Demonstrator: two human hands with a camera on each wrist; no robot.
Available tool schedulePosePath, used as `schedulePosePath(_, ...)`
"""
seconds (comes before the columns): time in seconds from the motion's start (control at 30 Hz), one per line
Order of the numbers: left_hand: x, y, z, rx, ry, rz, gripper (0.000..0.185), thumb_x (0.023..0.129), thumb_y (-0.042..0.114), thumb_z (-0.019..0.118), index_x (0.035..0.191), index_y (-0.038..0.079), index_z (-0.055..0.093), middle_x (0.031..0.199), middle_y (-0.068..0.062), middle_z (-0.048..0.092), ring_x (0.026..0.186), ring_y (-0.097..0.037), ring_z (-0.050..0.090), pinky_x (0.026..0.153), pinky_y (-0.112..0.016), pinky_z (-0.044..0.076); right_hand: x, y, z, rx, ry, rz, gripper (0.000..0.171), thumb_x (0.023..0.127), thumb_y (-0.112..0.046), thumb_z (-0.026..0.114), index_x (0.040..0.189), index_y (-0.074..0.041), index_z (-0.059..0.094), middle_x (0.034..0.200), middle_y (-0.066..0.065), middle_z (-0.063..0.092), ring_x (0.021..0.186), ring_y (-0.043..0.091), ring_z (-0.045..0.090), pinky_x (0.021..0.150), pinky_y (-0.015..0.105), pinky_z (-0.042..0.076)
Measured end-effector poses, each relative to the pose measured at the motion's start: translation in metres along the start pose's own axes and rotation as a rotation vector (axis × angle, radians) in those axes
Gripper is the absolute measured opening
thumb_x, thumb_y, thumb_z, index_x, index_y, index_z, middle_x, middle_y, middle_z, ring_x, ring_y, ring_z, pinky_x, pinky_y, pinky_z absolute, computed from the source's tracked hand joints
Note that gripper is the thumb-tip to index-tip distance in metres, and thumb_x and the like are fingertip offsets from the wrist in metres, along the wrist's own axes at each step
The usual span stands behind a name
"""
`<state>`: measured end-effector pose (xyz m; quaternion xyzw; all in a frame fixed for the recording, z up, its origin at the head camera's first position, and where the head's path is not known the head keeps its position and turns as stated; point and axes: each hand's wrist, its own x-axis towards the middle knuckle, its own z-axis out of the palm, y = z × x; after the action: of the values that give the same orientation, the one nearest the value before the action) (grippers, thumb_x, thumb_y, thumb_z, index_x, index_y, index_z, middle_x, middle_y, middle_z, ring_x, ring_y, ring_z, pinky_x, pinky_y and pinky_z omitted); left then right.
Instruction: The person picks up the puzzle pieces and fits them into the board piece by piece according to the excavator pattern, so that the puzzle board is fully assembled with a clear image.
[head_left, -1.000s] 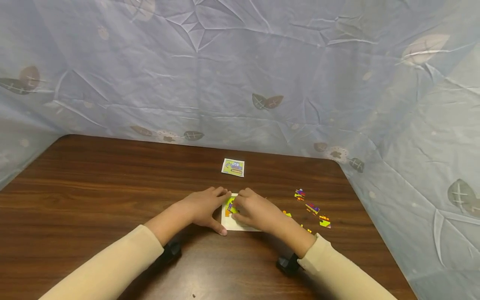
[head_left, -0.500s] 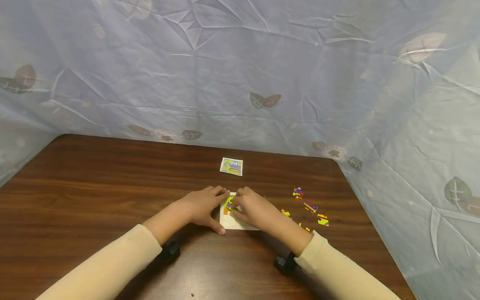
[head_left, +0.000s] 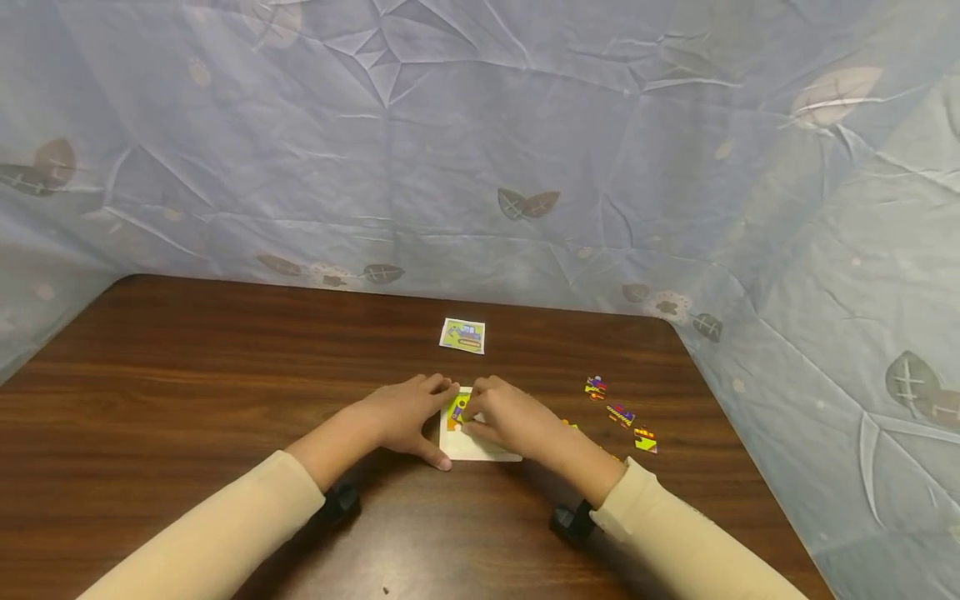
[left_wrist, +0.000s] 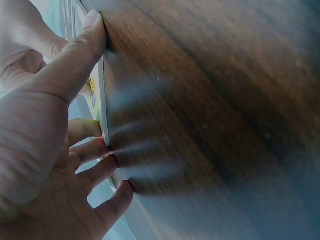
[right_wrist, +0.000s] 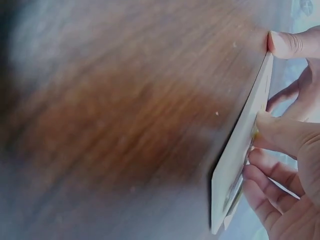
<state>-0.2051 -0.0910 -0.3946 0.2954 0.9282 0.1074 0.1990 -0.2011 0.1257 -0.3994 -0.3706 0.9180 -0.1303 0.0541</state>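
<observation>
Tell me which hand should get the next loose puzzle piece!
Probably the right hand: the loose pieces lie on its side of the table. The left hand is farther away, touching the left edge of the puzzle board.

Dark wood-grain table (head_left: 225, 375): pale puzzle board (head_left: 480, 450), picture card (head_left: 462, 335) beyond, loose puzzle pieces (head_left: 621, 415) rightward.

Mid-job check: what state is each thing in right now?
Puzzle board: flat on the table, partly filled.
Left hand: spread, touching the board's left edge.
Right hand: lowered over the board; whether it pinches a piece is hidden.
Loose puzzle pieces: scattered right of the board, some partly hidden.
Picture card: face up, beyond the board, apart from it.
Curtain: hanging, creased.
</observation>
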Motion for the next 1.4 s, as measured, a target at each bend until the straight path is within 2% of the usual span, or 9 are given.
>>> schedulePosePath(0.27, 0.002, 0.000, 0.000, -0.008, 0.007, -0.004, 0.114, 0.080, 0.066, 0.081, 0.167, 0.014, 0.028, 0.175, -0.012, 0.025, 0.160, -0.042, 0.027, 0.116, -0.071, 0.039, -0.002, 0.002, 0.003, 0.005, 0.021, 0.015, 0.016, 0.099, -0.024, 0.075, 0.107, -0.012, 0.081, 0.104, 0.002, 0.067, 0.101, 0.018, 0.060, 0.084, 0.029, 0.057)
schedulePosePath(0.37, 0.001, -0.001, 0.001, -0.005, 0.005, -0.007, 0.115, 0.080, 0.067, 0.080, 0.167, 0.014, 0.027, 0.175, -0.012, 0.024, 0.160, -0.042, 0.026, 0.116, -0.073, 0.038, -0.005, 0.003, 0.004, -0.011, 0.015, -0.003, 0.024, 0.100, -0.030, 0.073, 0.113, -0.011, 0.079, 0.109, 0.004, 0.066, 0.104, 0.018, 0.060, 0.086, 0.031, 0.058)
schedulePosePath(0.47, 0.000, -0.003, 0.002, -0.009, 0.005, -0.009, 0.115, 0.080, 0.067, 0.080, 0.167, 0.014, 0.027, 0.175, -0.011, 0.024, 0.160, -0.041, 0.027, 0.116, -0.073, 0.038, -0.010, 0.006, 0.001, -0.004, 0.016, -0.026, 0.035, 0.103, -0.036, 0.068, 0.124, -0.009, 0.075, 0.121, 0.005, 0.064, 0.112, 0.018, 0.060, 0.095, 0.033, 0.058)
schedulePosePath(0.63, 0.001, -0.003, 0.001, -0.019, 0.014, -0.005, 0.114, 0.081, 0.066, 0.081, 0.167, 0.013, 0.028, 0.174, -0.011, 0.026, 0.160, -0.039, 0.029, 0.116, -0.072, 0.039, -0.024, 0.023, -0.014, 0.050, 0.112, -0.016, 0.037, 0.105, -0.033, 0.065, 0.131, -0.007, 0.070, 0.130, 0.006, 0.065, 0.122, 0.021, 0.061, 0.102, 0.039, 0.058)
schedulePosePath(0.8, 0.001, -0.002, 0.000, -0.039, 0.012, -0.006, 0.114, 0.081, 0.063, 0.082, 0.167, 0.013, 0.028, 0.175, -0.012, 0.025, 0.160, -0.040, 0.027, 0.118, -0.072, 0.036, -0.045, 0.059, -0.030, 0.074, 0.211, 0.080, 0.032, 0.104, -0.027, 0.067, 0.127, -0.005, 0.071, 0.124, 0.006, 0.069, 0.118, 0.024, 0.067, 0.099, 0.044, 0.059)
schedulePosePath(1.0, 0.002, -0.001, 0.002, -0.040, 0.012, -0.003, 0.114, 0.080, 0.063, 0.083, 0.167, 0.014, 0.028, 0.174, -0.010, 0.026, 0.160, -0.039, 0.027, 0.118, -0.072, 0.036, -0.075, 0.114, -0.037, 0.107, 0.268, 0.235, 0.031, 0.101, -0.022, 0.071, 0.122, 0.001, 0.069, 0.115, 0.013, 0.069, 0.104, 0.031, 0.068, 0.089, 0.049, 0.059)
schedulePosePath(1.1, 0.003, -0.001, 0.003, -0.037, 0.012, -0.004, 0.115, 0.080, 0.064, 0.083, 0.167, 0.014, 0.028, 0.174, -0.010, 0.027, 0.160, -0.038, 0.028, 0.117, -0.073, 0.036, -0.086, 0.136, -0.037, 0.107, 0.247, 0.312, 0.034, 0.100, -0.022, 0.072, 0.123, 0.003, 0.068, 0.115, 0.017, 0.068, 0.104, 0.034, 0.068, 0.089, 0.051, 0.058)
schedulePosePath(1.23, 0.002, -0.001, 0.002, -0.035, 0.011, -0.004, 0.114, 0.080, 0.064, 0.083, 0.167, 0.014, 0.027, 0.174, -0.009, 0.027, 0.161, -0.038, 0.027, 0.117, -0.075, 0.035, -0.097, 0.152, -0.037, 0.102, 0.195, 0.385, 0.039, 0.099, -0.023, 0.073, 0.125, 0.005, 0.066, 0.119, 0.022, 0.068, 0.110, 0.039, 0.067, 0.094, 0.056, 0.056)
schedulePosePath(1.4, 0.001, -0.001, 0.002, -0.029, 0.010, -0.002, 0.113, 0.081, 0.064, 0.082, 0.167, 0.014, 0.027, 0.174, -0.009, 0.028, 0.160, -0.037, 0.028, 0.116, -0.075, 0.036, -0.102, 0.163, -0.035, 0.093, 0.167, 0.420, 0.039, 0.099, -0.023, 0.073, 0.123, 0.007, 0.067, 0.117, 0.024, 0.069, 0.107, 0.039, 0.066, 0.094, 0.058, 0.055)
